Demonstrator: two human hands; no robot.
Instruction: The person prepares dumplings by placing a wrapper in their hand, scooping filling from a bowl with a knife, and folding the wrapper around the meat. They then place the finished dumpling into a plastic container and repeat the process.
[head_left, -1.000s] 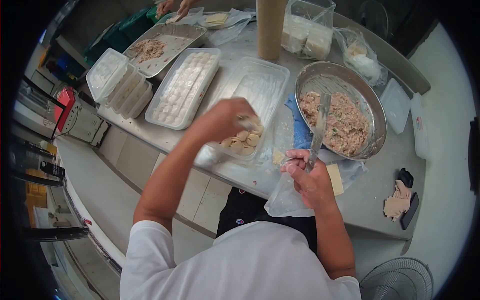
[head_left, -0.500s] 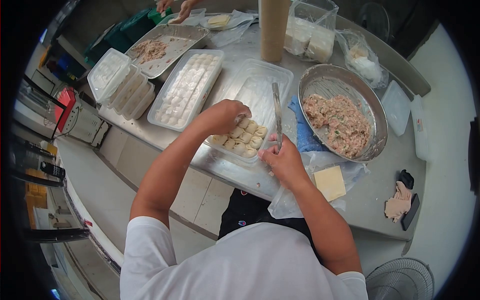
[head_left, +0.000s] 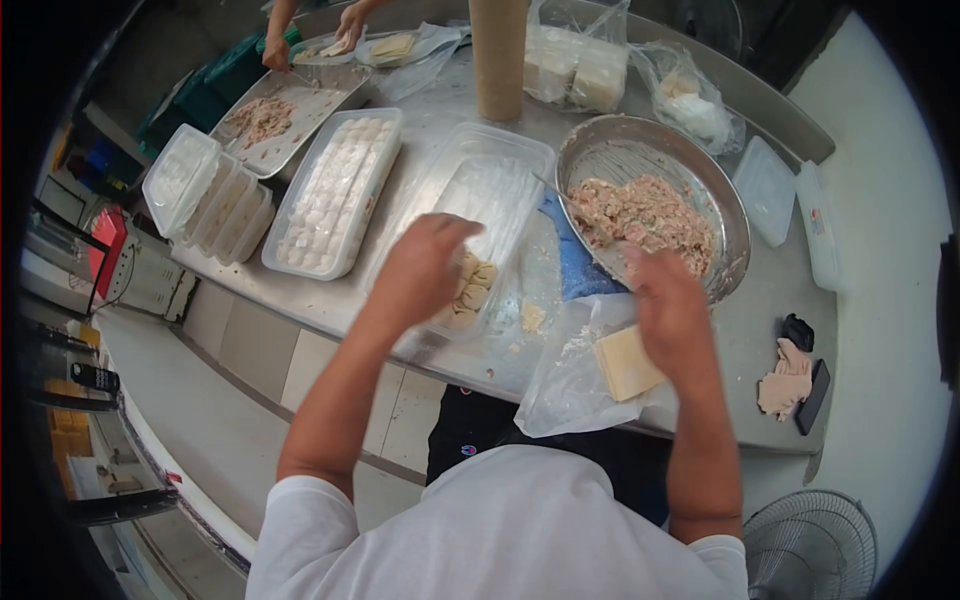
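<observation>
**A:** What does the head view show of the hands?

**B:** Seen from above, a person in a white shirt leans over a steel desk (head_left: pixel 760 330). The left hand (head_left: pixel 425 262) lies over the near end of a clear plastic tray (head_left: pixel 500 170). Its fingers are bent down onto the folded dumplings (head_left: pixel 470 290) packed there. Its back faces the camera, so I cannot tell whether it grips one.

**A:** And the right hand?

**B:** The right hand (head_left: pixel 668 305) hovers at the near rim of a metal bowl (head_left: pixel 650 150) of pink minced filling (head_left: pixel 640 210). It is just above a stack of square wrappers (head_left: pixel 622 365) lying on a crumpled plastic bag (head_left: pixel 565 385). The hand is blurred, back upward, and I cannot tell whether it holds anything.

**A:** Where exactly are the dumplings?

**B:** They sit in rows at the near end of the clear plastic tray, partly under the left hand. A blue cloth (head_left: pixel 572 262) lies between that tray and the metal bowl.

**A:** What else is on the desk?

**B:** To the left is a second tray (head_left: pixel 335 195) full of white dumplings. Beyond it are stacked lidded containers (head_left: pixel 205 195) and a flat metal pan (head_left: pixel 300 95) with some filling. A cardboard tube (head_left: pixel 497 55) stands upright behind the trays. At the far edge, another person's hands (head_left: pixel 350 20) are at work. A fan (head_left: pixel 810 545) sits low at the right.
</observation>
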